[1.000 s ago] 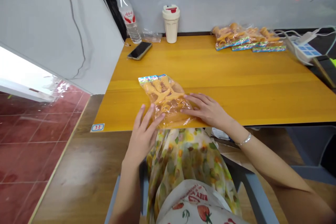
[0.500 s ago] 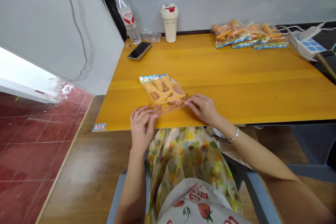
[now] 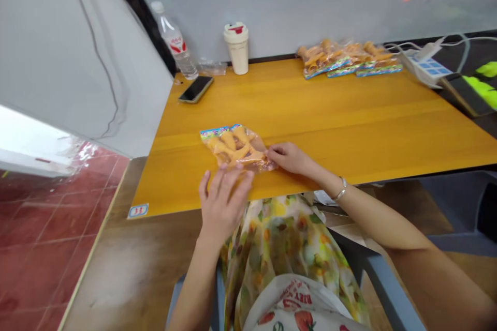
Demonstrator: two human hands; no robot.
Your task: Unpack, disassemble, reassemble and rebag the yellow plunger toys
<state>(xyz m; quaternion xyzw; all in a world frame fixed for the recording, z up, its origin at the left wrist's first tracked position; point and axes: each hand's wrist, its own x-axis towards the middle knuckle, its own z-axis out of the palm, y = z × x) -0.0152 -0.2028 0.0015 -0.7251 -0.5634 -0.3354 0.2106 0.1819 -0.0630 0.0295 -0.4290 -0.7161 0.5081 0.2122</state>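
Left hand [image 3: 222,206] uncurled, spread | right hand [image 3: 290,158] curled, pinching bag [image 3: 232,148]

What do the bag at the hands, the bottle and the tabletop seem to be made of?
Bag: thin, glossy clear plastic film, judging by its wrinkles and highlights.
Bottle: smooth and see-through, so probably clear plastic, though glass is not excluded.
Tabletop: wood or wood-look laminate with a slight sheen; its grain-like streaks fit both.

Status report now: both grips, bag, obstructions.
Left grip open at bag's near edge; right grip curled at its right side. Bag on table, orange pieces inside. Phone beyond, apart.
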